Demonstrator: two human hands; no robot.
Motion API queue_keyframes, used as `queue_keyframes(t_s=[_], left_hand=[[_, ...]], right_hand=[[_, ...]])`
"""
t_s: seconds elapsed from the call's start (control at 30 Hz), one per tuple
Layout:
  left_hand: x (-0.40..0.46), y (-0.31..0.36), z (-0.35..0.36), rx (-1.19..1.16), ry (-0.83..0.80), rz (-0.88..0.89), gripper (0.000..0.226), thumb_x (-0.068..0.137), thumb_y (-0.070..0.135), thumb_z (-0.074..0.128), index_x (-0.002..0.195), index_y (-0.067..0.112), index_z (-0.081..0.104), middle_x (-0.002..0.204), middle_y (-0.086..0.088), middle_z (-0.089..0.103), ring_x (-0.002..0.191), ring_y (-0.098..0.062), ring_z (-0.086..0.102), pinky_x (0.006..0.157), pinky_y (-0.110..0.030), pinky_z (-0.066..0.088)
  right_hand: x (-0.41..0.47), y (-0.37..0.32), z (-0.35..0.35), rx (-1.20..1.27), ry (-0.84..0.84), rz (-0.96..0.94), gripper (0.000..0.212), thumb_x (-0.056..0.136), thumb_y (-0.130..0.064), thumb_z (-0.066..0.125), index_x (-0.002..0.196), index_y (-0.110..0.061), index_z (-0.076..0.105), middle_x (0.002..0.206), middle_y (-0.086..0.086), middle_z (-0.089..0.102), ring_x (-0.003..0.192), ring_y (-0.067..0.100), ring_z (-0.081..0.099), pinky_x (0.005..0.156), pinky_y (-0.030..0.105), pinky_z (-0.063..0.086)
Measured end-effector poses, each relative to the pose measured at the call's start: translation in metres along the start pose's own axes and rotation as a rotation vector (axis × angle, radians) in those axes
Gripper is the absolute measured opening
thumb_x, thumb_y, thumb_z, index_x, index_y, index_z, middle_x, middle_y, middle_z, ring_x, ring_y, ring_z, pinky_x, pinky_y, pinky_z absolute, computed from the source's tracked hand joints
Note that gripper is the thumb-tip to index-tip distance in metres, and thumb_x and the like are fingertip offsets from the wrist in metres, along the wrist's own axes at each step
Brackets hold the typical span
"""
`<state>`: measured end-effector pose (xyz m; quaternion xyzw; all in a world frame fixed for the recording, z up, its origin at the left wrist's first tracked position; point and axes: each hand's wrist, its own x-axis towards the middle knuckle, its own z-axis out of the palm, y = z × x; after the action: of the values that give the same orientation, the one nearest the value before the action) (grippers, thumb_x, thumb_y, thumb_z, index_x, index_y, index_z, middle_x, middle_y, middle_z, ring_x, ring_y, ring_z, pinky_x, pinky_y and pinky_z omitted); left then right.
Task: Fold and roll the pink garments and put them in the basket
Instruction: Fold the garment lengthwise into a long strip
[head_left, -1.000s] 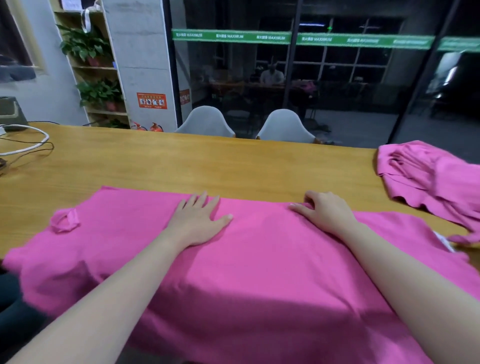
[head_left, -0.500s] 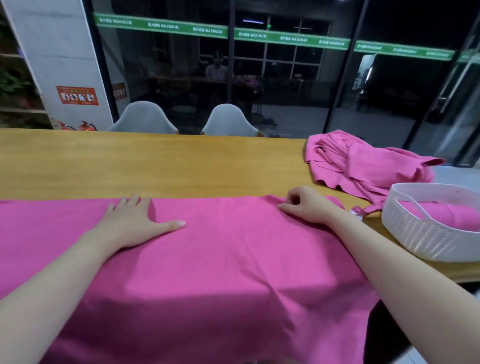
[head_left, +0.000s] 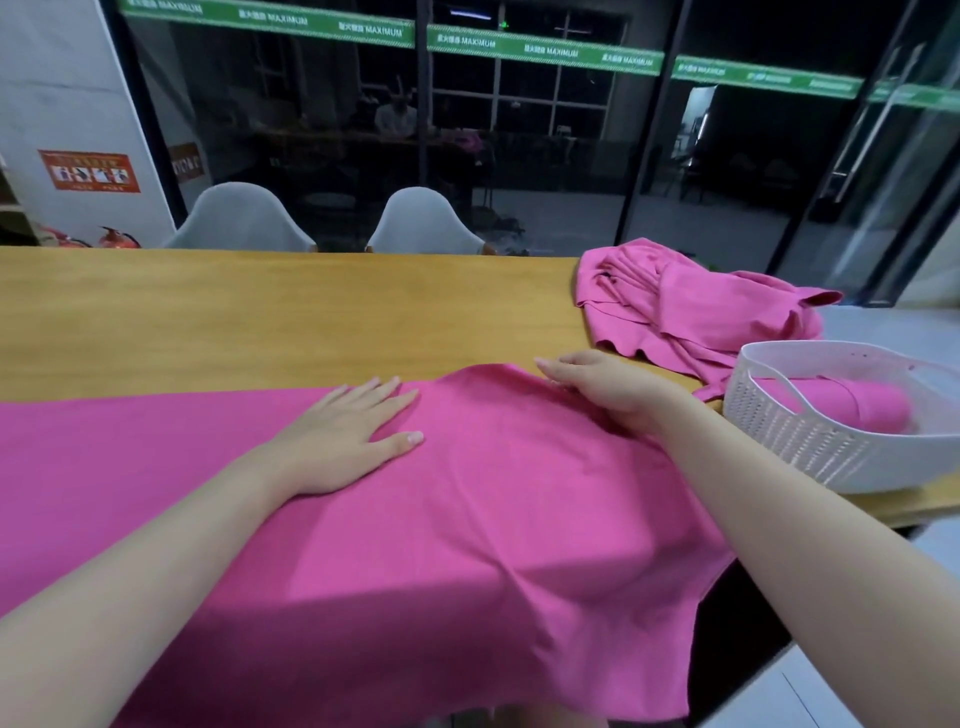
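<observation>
A large pink garment (head_left: 441, 545) lies spread over the near side of the wooden table (head_left: 260, 312) and hangs off its front edge. My left hand (head_left: 348, 441) presses flat on it with straight fingers. My right hand (head_left: 602, 389) grips the garment's far right edge and has it lifted into a hump. A second pink garment (head_left: 696, 306) lies crumpled at the far right of the table. The white perforated basket (head_left: 810, 447) stands at the right edge with a rolled pink garment (head_left: 852, 405) inside.
Two grey chairs (head_left: 332, 223) stand behind the table's far side, in front of a dark glass wall. The table ends just right of the basket, with pale floor beyond. Bare wood stretches across the far left half.
The view has swung right, bringing the basket into sight. My right hand has lifted the garment's far right edge and drawn it left. My left hand stays flat on the cloth.
</observation>
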<state>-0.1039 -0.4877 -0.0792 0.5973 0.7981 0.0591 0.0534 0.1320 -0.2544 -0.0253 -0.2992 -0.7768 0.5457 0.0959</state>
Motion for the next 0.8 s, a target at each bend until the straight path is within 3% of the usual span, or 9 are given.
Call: queue_keyframes(t_s=[0.07, 0.17, 0.27, 0.4, 0.5, 0.6, 0.7, 0.73, 0.8], left_hand=[[-0.001, 0.003, -0.001, 0.001, -0.006, -0.01, 0.093, 0.079, 0.089, 0.005, 0.161, 0.045, 0.007, 0.169, 0.013, -0.003, 0.155, -0.004, -0.005, 0.123, -0.028, -0.005], [-0.003, 0.005, -0.003, 0.008, -0.007, -0.019, 0.086, 0.084, 0.083, 0.012, 0.16, 0.045, 0.008, 0.169, 0.013, -0.002, 0.155, -0.004, -0.004, 0.124, -0.028, -0.005], [-0.004, 0.005, -0.003, 0.002, -0.014, -0.027, 0.085, 0.084, 0.083, 0.013, 0.16, 0.045, 0.009, 0.169, 0.014, -0.002, 0.155, -0.004, -0.005, 0.124, -0.029, -0.004], [-0.004, 0.005, -0.003, -0.003, -0.008, -0.024, 0.085, 0.085, 0.084, 0.014, 0.16, 0.045, 0.01, 0.169, 0.015, -0.001, 0.155, -0.004, -0.004, 0.123, -0.027, -0.005], [-0.005, 0.006, -0.003, -0.038, 0.012, -0.02, 0.083, 0.086, 0.082, 0.019, 0.16, 0.044, 0.016, 0.169, 0.015, 0.003, 0.155, -0.005, 0.0, 0.124, -0.027, -0.002], [-0.002, 0.009, -0.005, -0.06, 0.042, -0.056, 0.075, 0.092, 0.076, 0.032, 0.157, 0.038, 0.031, 0.169, 0.009, 0.017, 0.156, -0.011, 0.011, 0.127, -0.035, 0.008], [0.006, 0.032, -0.011, 0.026, 0.133, -0.098, 0.06, 0.096, 0.071, 0.027, 0.124, 0.028, 0.058, 0.142, -0.001, 0.057, 0.135, -0.022, 0.049, 0.113, -0.043, 0.035], [0.01, 0.043, -0.013, 0.018, 0.181, -0.138, 0.061, 0.097, 0.071, 0.023, 0.109, 0.023, 0.059, 0.128, -0.004, 0.064, 0.121, -0.027, 0.057, 0.104, -0.043, 0.041], [0.015, 0.063, -0.011, -0.059, 0.241, -0.251, 0.074, 0.093, 0.079, 0.021, 0.103, 0.016, 0.058, 0.119, -0.011, 0.067, 0.111, -0.034, 0.059, 0.095, -0.045, 0.045]], right_hand=[[0.0, -0.002, -0.002, 0.049, -0.042, 0.043, 0.022, 0.099, -0.032, 0.066, 0.091, -0.012, 0.072, 0.08, 0.002, 0.073, 0.07, 0.015, 0.068, 0.065, 0.027, 0.056], [0.005, 0.001, 0.001, -0.139, -0.001, 0.029, 0.018, 0.089, -0.027, 0.078, 0.102, -0.014, 0.078, 0.098, 0.005, 0.078, 0.085, 0.017, 0.071, 0.081, 0.031, 0.058], [0.004, 0.004, 0.011, -0.281, 0.123, -0.117, 0.007, 0.087, -0.018, 0.078, 0.093, -0.014, 0.076, 0.088, 0.002, 0.07, 0.077, 0.013, 0.061, 0.074, 0.028, 0.05], [-0.012, 0.006, 0.019, -0.333, 0.098, -0.282, 0.005, 0.09, -0.021, 0.077, 0.088, -0.017, 0.075, 0.084, -0.005, 0.069, 0.071, 0.004, 0.057, 0.071, 0.02, 0.046], [-0.022, 0.01, 0.02, -0.359, 0.08, -0.304, 0.017, 0.099, -0.029, 0.066, 0.089, -0.02, 0.077, 0.081, -0.01, 0.071, 0.072, 0.003, 0.058, 0.075, 0.027, 0.048], [-0.031, 0.013, 0.023, -0.421, 0.124, -0.355, 0.02, 0.1, -0.017, 0.061, 0.094, -0.022, 0.08, 0.091, -0.011, 0.077, 0.084, 0.003, 0.068, 0.086, 0.032, 0.054], [-0.047, 0.01, 0.036, -0.583, 0.213, -0.413, 0.022, 0.097, -0.012, 0.061, 0.101, -0.022, 0.08, 0.099, -0.012, 0.077, 0.092, 0.003, 0.068, 0.091, 0.035, 0.054], [-0.054, 0.009, 0.043, -0.647, 0.229, -0.439, 0.024, 0.097, -0.014, 0.059, 0.104, -0.026, 0.079, 0.102, -0.013, 0.076, 0.096, 0.005, 0.067, 0.091, 0.036, 0.053], [-0.072, 0.009, 0.059, -0.777, 0.227, -0.495, 0.028, 0.098, -0.024, 0.052, 0.11, -0.029, 0.076, 0.108, -0.012, 0.073, 0.103, 0.013, 0.064, 0.091, 0.04, 0.053]])
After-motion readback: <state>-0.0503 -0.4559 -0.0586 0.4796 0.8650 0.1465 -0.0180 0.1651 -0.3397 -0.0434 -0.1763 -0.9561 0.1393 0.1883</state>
